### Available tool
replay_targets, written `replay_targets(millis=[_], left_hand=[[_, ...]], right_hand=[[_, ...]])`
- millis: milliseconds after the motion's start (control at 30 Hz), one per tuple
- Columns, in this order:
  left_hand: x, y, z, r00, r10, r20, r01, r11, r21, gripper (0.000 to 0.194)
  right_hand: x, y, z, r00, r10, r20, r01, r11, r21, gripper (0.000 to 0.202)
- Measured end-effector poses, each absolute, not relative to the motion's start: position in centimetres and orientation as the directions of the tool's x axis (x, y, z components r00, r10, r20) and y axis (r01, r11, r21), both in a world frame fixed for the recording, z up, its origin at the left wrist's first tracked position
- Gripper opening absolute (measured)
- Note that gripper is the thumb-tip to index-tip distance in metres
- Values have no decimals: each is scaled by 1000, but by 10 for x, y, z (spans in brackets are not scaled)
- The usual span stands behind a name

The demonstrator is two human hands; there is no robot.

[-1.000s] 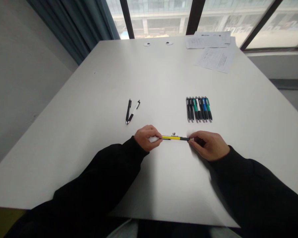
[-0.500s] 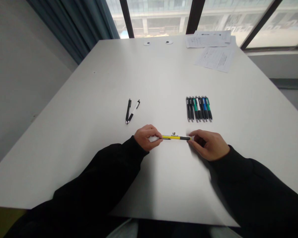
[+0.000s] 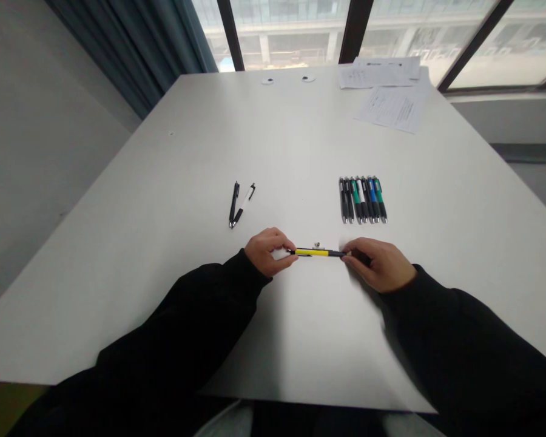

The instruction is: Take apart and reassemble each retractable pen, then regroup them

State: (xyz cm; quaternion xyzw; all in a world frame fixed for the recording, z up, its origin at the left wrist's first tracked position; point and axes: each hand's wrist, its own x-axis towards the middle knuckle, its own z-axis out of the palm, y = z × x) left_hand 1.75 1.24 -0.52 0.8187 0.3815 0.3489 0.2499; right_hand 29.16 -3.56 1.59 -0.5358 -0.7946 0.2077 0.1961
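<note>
Yellow pen (image 3: 317,252) pinched endwise between left hand (image 3: 266,251) and right hand (image 3: 380,264). Beyond it: two pens (image 3: 239,204) apparently finished at left, seven-pen row (image 3: 363,199) pending at right.

One view is given, taken from the head and aimed forward and down. The bench (image 3: 164,243) is seen from close, with windows (image 3: 291,30) beyond its far edge.

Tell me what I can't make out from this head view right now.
- Both ends of the yellow pen: covered by the left hand and the right hand.
- Small pale bit just behind the pen: too small to identify.
- Print on the paper sheets at the far right of the table: too small to read.
- Row of pens: packed side by side, exact count unclear.
- Near table edge: partly hidden by the black sleeves.
</note>
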Motion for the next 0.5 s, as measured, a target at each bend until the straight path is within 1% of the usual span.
replay_targets(millis=[67,133,200,267,333,400,467,500], left_hand=[[17,12,-3,447,808,383,417,-568,710,14],[18,12,1,419,841,341,371,-502,781,21],[20,11,7,429,881,201,312,-353,882,26],[23,8,13,501,865,-6,256,-142,956,30],[29,4,18,602,776,-188,236,52,970,33],[35,0,21,698,648,-306,246,184,951,37],[40,-4,22,766,539,-352,243,264,933,41],[42,-6,22,786,508,-351,226,293,929,42]], right_hand=[[294,-34,17,-381,922,69,725,344,-596,16],[296,-33,18,-422,905,44,663,342,-666,16],[296,-33,20,-471,882,17,585,327,-742,16],[294,-33,21,-504,863,-12,484,272,-832,18],[290,-35,23,-509,859,-48,375,172,-911,21],[284,-37,24,-501,861,-81,286,77,-955,23],[278,-38,25,-503,859,-96,235,29,-972,24],[275,-39,25,-507,857,-96,223,23,-974,25]])
